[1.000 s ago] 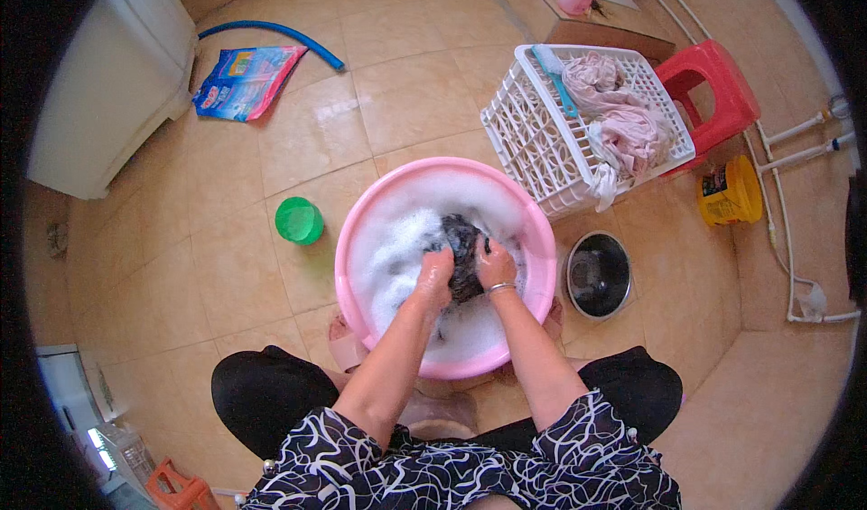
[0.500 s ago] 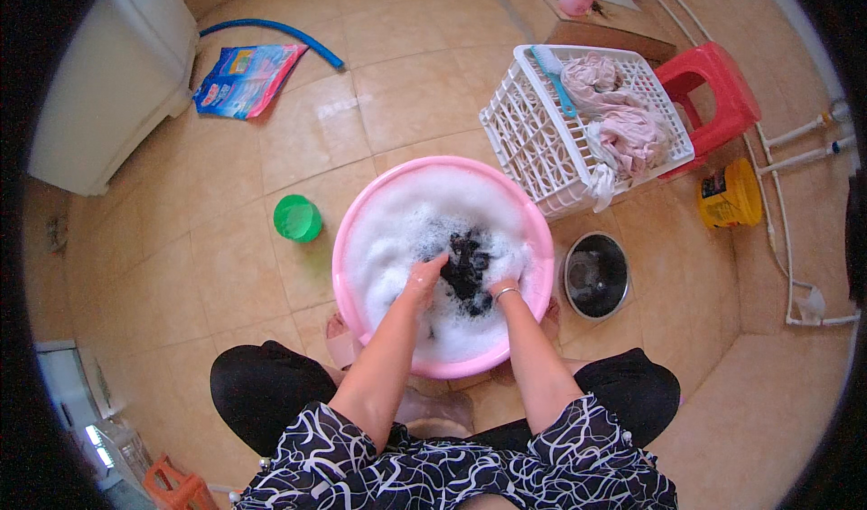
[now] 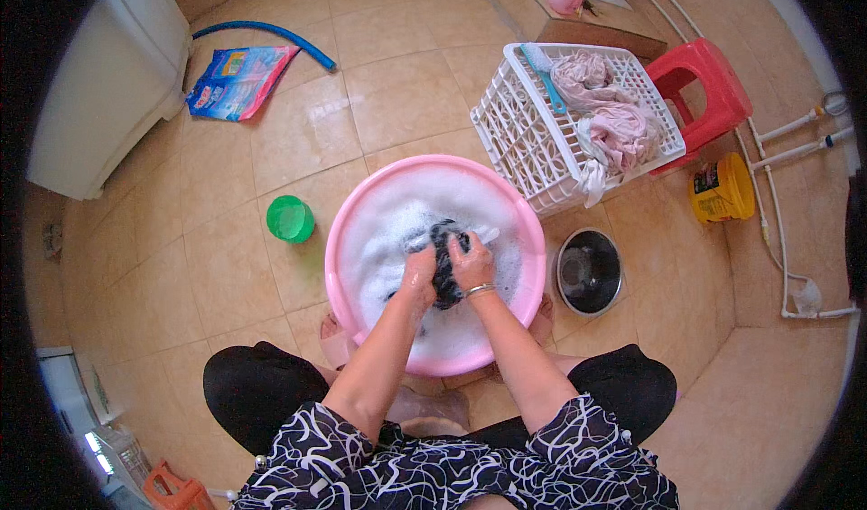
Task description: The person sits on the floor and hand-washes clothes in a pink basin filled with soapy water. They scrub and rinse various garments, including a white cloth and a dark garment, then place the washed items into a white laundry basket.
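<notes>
In front of me on the tiled floor stands a round pink basin (image 3: 336, 275) full of white suds. A wet black cloth (image 3: 442, 280), perhaps a garment, is bunched up in the foam at its middle. My left hand (image 3: 418, 273) grips the cloth from its left side, fingers partly hidden by cloth and foam. From the right, my right hand (image 3: 473, 264) is closed on the same cloth, thumb and fingers curled over it. A silvery bracelet (image 3: 479, 290) circles my right wrist.
A white plastic crate (image 3: 528, 153) holds pinkish cloths (image 3: 623, 135) and a blue brush (image 3: 548, 81). Beside it are a red stool (image 3: 713, 85), a yellow bucket (image 3: 727, 189) and a metal bowl (image 3: 589, 272). Left lie a green cup (image 3: 290, 219), a plastic packet (image 3: 237, 84) and a blue hose (image 3: 271, 28).
My right hand has come up out of the suds and moved left onto the black cloth. The cloth is now gathered tighter between both hands. The whole view has shifted slightly.
</notes>
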`<control>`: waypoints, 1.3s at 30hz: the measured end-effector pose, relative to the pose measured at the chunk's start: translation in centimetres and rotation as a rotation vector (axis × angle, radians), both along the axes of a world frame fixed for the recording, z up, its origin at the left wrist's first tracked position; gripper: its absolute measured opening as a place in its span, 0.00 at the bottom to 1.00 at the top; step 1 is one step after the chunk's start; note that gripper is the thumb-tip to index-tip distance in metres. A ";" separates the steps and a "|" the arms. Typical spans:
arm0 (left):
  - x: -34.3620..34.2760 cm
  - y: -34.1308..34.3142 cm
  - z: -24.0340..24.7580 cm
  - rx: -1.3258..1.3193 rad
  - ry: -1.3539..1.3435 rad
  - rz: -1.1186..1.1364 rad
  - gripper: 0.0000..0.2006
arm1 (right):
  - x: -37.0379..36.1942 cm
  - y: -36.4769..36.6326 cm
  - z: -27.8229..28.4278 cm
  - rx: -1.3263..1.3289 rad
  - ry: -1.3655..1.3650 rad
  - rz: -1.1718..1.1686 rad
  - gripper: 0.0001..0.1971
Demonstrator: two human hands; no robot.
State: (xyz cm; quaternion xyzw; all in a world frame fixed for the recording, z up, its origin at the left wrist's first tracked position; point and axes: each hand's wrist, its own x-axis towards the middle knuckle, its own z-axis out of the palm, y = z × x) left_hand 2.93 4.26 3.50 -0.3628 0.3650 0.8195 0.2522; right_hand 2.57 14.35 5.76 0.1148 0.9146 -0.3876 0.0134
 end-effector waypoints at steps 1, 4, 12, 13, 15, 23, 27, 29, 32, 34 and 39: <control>0.1 0.6 -0.2 0.090 0.032 0.057 0.12 | -0.3 1.1 -0.5 0.116 -0.119 -0.005 0.21; 0.0 1.1 -1.2 -0.093 0.021 0.020 0.11 | 0.1 3.9 -1.7 0.090 -0.186 -0.229 0.23; -0.3 -1.3 -2.0 -0.472 0.020 -0.149 0.15 | 2.6 5.9 -5.9 0.392 -0.661 0.202 0.24; -0.2 -1.3 -1.6 -0.360 0.042 -0.118 0.15 | 2.5 6.0 -6.3 0.401 -0.716 0.147 0.23; 0.3 -1.1 -0.7 -0.186 -0.050 -0.158 0.17 | 2.1 5.7 -6.6 0.252 -0.589 -0.063 0.21; -0.9 -2.6 -1.3 0.220 -0.036 -0.107 0.24 | 2.5 -2.7 1.4 -0.371 0.040 0.147 0.19; -0.3 -4.1 -1.3 0.342 0.192 0.039 0.20 | 3.0 -5.3 3.6 -0.372 0.039 0.211 0.19; 0.6 -3.7 -0.7 0.339 0.234 0.132 0.18 | 2.7 -4.4 2.9 -0.305 0.033 0.212 0.20; -0.5 -1.1 0.0 -0.075 0.060 0.030 0.13 | 0.7 -0.6 0.4 -0.123 -0.087 -0.110 0.22; -0.8 0.5 0.3 -0.324 0.100 -0.235 0.16 | -0.1 2.4 -1.3 0.007 -0.271 -0.115 0.22; 1.5 2.3 0.2 -0.876 0.464 -0.732 0.30 | -0.5 5.2 -5.3 -0.271 -0.162 -0.107 0.23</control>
